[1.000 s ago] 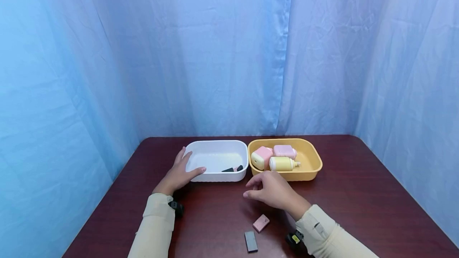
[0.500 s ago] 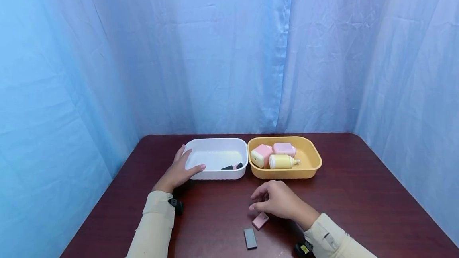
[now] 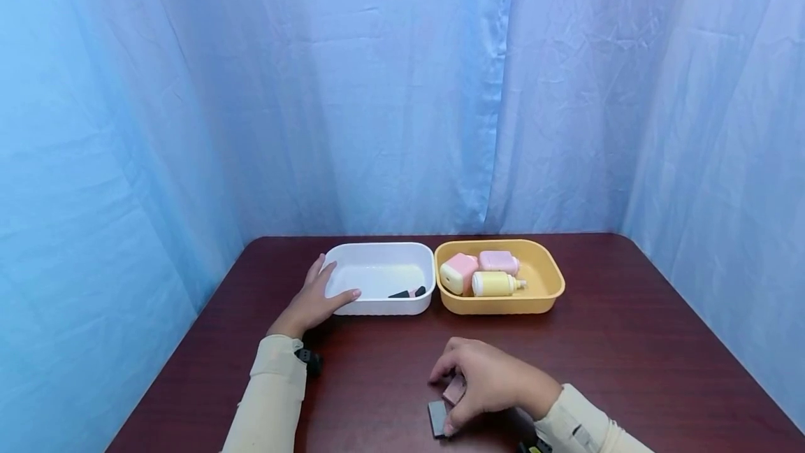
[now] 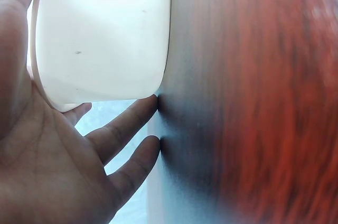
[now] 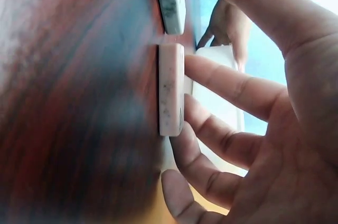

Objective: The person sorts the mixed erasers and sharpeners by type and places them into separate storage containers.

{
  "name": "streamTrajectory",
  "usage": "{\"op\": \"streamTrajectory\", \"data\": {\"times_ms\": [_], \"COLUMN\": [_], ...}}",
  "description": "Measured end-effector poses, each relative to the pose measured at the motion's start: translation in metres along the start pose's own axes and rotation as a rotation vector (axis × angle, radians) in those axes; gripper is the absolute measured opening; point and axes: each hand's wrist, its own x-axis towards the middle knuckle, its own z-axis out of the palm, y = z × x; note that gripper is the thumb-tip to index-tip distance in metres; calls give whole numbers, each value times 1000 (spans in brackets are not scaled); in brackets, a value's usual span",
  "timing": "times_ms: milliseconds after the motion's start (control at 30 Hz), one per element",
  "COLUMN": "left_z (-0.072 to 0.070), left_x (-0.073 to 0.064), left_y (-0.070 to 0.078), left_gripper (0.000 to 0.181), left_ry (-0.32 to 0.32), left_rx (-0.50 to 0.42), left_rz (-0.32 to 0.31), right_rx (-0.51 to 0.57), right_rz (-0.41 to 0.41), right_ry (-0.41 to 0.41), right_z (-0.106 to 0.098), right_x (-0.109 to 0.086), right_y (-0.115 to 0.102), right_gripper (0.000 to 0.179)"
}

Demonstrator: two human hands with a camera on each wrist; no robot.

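Note:
My left hand (image 3: 308,305) rests against the left end of a white plastic bin (image 3: 379,307), thumb over its front rim. In the left wrist view, its fingers (image 4: 125,129) lie spread and nearly straight at the bin's outer end. My right hand (image 3: 487,379) is low over the table, around a small pink rectangular block (image 3: 454,390) with dark smudges, like an eraser. Its fingers (image 5: 237,92) lie along the far side of the pink block (image 5: 170,89); the thumb stands apart from it. A similar grey block (image 3: 437,416) lies beside it, near the thumb tip.
To the right of the white bin stands a yellow bin (image 3: 541,305). It holds a pink and cream bottle-like item (image 3: 459,274), a lilac bottle (image 3: 499,262) and a yellow bottle (image 3: 493,284). Small dark pieces (image 3: 399,295) lie in the white bin. Blue curtains (image 3: 402,89) enclose the dark red table.
My right hand has come down and toward me from near the yellow bin to the pink and grey blocks, its thumb spreading from the fingers. My left hand has stayed at the white bin.

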Motion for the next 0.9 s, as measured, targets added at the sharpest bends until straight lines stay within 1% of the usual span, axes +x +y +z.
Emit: {"op": "streamTrajectory", "data": {"times_ms": [133, 267, 433, 500, 667, 767, 900], "left_z": [0, 0, -1, -1, -1, -1, 0], "left_x": [0, -1, -2, -2, -1, -1, 0], "left_y": [0, 0, 1, 2, 3, 3, 1], "left_gripper": [114, 114, 113, 113, 114, 114, 114], "left_ry": [-3, -4, -3, -3, -2, -2, -5], "left_rx": [-1, 3, 2, 0, -3, -1, 6], "left_rz": [0, 5, 7, 5, 7, 7, 5], "right_rx": [-53, -56, -34, -35, -32, -34, -27], "right_rz": [21, 40, 11, -4, -12, 0, 41], "right_ry": [-22, -23, 24, 48, 112, 149, 164], "right_z": [2, 4, 7, 7, 5, 1, -4], "right_x": [-1, -1, 1, 1, 1, 1, 2], "right_y": [-5, -5, -4, -3, 3, 10, 18], "right_gripper": [61, 51, 37, 35, 33, 32, 32]}}
